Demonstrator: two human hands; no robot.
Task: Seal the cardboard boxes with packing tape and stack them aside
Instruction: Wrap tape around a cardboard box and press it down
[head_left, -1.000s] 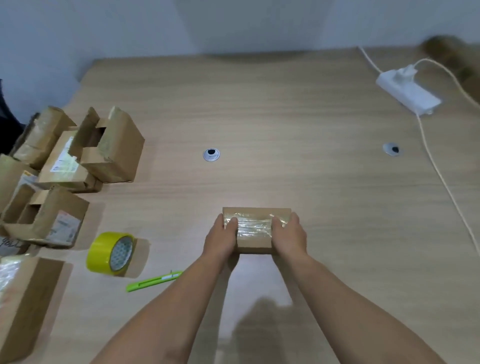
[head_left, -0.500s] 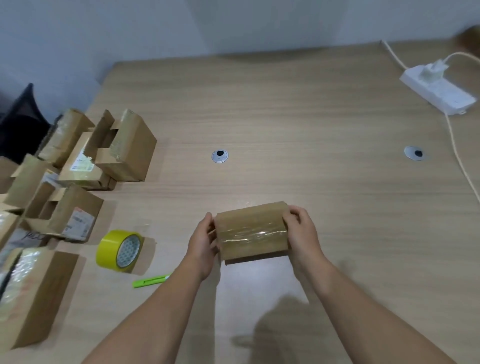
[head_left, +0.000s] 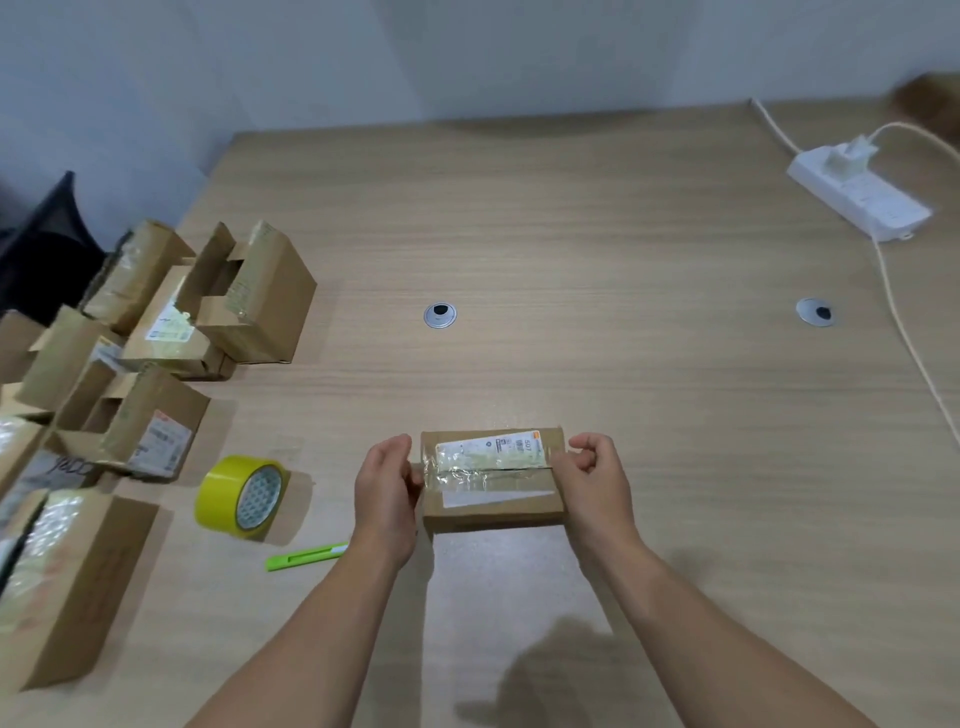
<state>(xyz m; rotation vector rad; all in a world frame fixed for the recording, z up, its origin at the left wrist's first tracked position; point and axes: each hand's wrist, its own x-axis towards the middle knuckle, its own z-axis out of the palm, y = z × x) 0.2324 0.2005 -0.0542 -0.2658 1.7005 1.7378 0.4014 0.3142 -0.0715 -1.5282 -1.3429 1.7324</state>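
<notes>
In the lower centre, the left hand (head_left: 387, 488) and right hand (head_left: 597, 478) hold one small box (head_left: 493, 506) by its ends, fingers curled round the edges. I cannot tell if it rests on the counter (head_left: 597, 249). A white label (head_left: 491, 449) on its top reads "507"; the rest of the print is too small to read. Clear tape (head_left: 483, 475) runs over the seam.

Left of the hands lie one green cutter (head_left: 306, 557) and, beyond it, one yellow tape roll (head_left: 241, 496) on its edge.

At least six more boxes (head_left: 67, 587) crowd the left edge, two with flaps open and several with unreadable labels. One bears a dark scrawl I cannot make out.

Farther back, in mid-frame, are two metal grommets (head_left: 440, 315). At the upper right lies one white power strip (head_left: 862, 200) with one plug (head_left: 852, 150) in it.
</notes>
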